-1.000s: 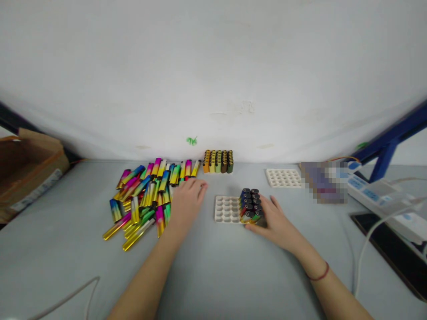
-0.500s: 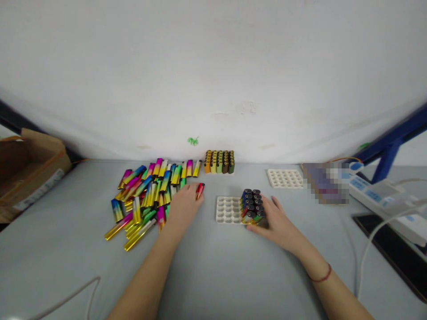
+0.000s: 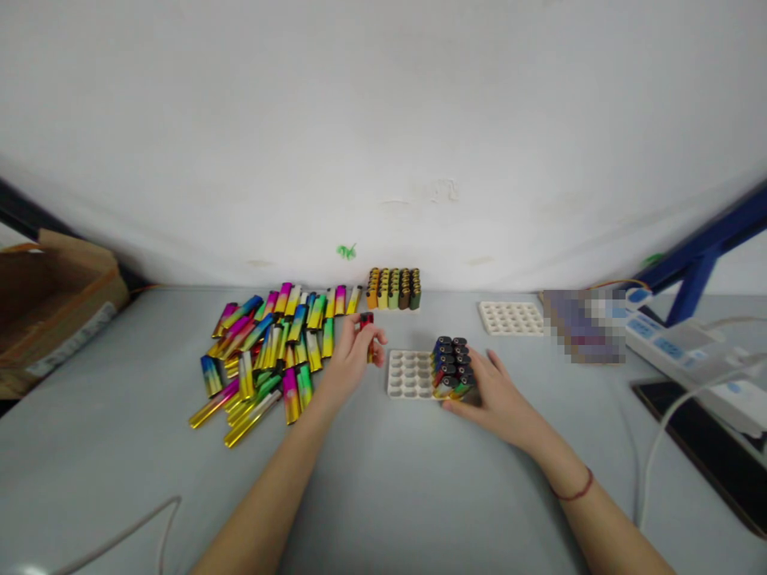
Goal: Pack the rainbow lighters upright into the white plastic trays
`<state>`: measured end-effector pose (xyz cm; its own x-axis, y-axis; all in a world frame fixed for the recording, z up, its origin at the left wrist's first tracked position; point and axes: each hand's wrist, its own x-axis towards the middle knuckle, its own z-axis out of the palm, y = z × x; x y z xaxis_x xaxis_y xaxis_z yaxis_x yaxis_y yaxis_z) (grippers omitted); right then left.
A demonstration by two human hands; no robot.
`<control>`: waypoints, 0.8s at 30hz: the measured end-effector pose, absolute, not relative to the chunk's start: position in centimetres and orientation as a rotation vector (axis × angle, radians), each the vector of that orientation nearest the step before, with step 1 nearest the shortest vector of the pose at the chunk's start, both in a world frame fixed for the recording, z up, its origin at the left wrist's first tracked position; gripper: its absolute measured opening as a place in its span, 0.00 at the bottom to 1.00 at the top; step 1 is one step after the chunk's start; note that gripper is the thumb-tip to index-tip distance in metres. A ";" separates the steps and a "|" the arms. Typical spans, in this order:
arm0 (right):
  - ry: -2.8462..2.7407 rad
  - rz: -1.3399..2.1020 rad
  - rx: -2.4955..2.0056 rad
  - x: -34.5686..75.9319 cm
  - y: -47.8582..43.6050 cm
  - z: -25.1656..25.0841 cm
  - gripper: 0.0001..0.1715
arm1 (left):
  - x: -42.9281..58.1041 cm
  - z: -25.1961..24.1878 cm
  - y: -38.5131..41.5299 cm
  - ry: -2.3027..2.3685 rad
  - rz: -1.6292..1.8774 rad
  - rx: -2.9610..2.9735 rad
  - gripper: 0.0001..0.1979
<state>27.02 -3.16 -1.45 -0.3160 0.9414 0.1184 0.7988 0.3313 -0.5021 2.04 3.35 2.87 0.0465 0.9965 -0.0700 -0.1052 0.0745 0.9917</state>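
Note:
My left hand (image 3: pixel 355 351) pinches a red lighter (image 3: pixel 367 321), held upright over the table just left of the white tray (image 3: pixel 409 375). That tray has rows of round pockets, bare on its left side. Two columns of upright lighters (image 3: pixel 452 363) with black ends fill pockets farther right. Around the right end of the tray curls my right hand (image 3: pixel 494 399), its thumb at the front edge and its fingers partly hidden behind the lighters. Left of my left hand lies a loose pile of shiny multicoloured lighters (image 3: pixel 269 347).
Against the wall stands a block of upright lighters (image 3: pixel 394 289) with gold ends. A second white tray (image 3: pixel 511 319) lies at the back right, beside a blurred-out packet (image 3: pixel 584 331). Farther right are a power strip (image 3: pixel 677 351) and a black phone (image 3: pixel 701 447). A cardboard box (image 3: pixel 60 311) sits far left.
My left hand has moved right, away from the pile, and the red lighter has turned from tilted to upright. My right hand stays at the tray.

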 end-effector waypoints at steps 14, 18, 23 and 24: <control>-2.211 0.497 -1.538 27.0 -3.2 -1.4 0.46 | 4.5 2.1 1.4 1.145 1.020 0.921 0.24; -2.217 0.511 -1.552 27.0 -3.1 -1.3 0.46 | 4.6 2.1 1.0 1.179 1.075 1.019 0.24; -2.213 0.495 -1.541 27.1 -3.2 -1.5 0.46 | 4.7 2.2 0.6 1.181 1.101 1.024 0.23; -2.213 0.490 -1.535 27.1 -3.2 -1.6 0.47 | 4.7 2.3 0.6 1.185 1.111 1.018 0.23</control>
<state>27.09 -3.16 -1.56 -0.3159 0.9405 0.1255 0.7996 0.3351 -0.4984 4.68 0.64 2.26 0.0386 0.9849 -0.1688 -0.1056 0.1720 0.9794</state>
